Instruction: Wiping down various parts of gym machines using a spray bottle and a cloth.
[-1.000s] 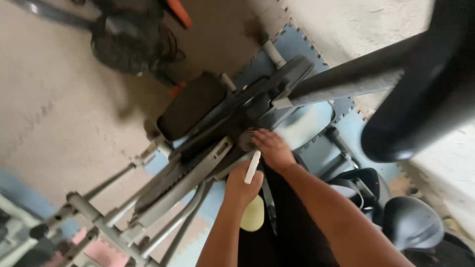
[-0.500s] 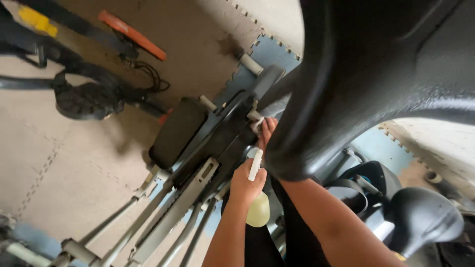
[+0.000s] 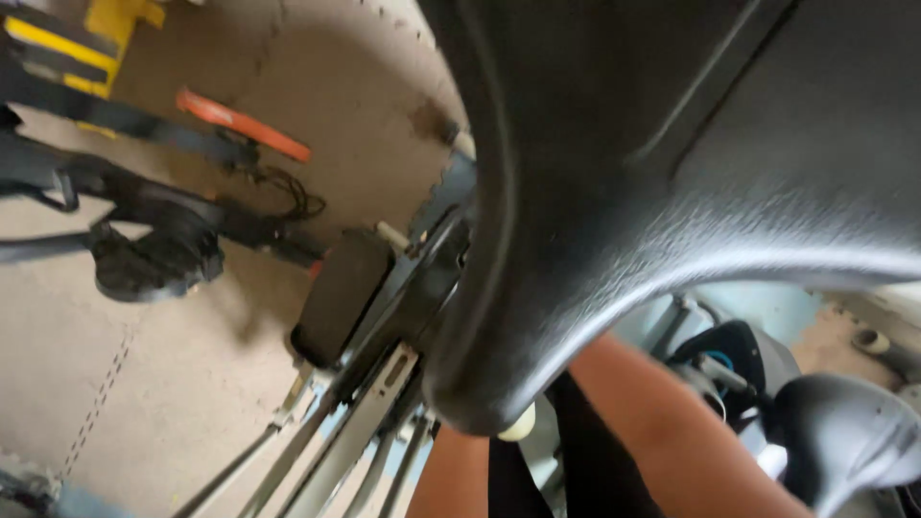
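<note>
A large black moulded part of an exercise machine (image 3: 672,192) fills the upper right of the head view and hides both of my hands. Only my left forearm (image 3: 459,480) and my right forearm (image 3: 662,432) show, reaching up under it from the bottom edge. A small piece of a pale yellow bottle (image 3: 522,426) peeks out beside my left forearm, just below the black part's edge. To the left lie the machine's black foot plate (image 3: 341,293) and its grey rails (image 3: 365,412).
The floor is beige foam matting (image 3: 144,384) with a blue tile (image 3: 443,197). An orange bar (image 3: 240,125), a yellow and black object (image 3: 67,48) and a dark device with cables (image 3: 144,254) lie at left. A black rounded handle (image 3: 844,432) stands at lower right.
The view has moved closer under the black machine part, which now covers both hands and most of the bottle. The hands were visible at the machine's hub before.
</note>
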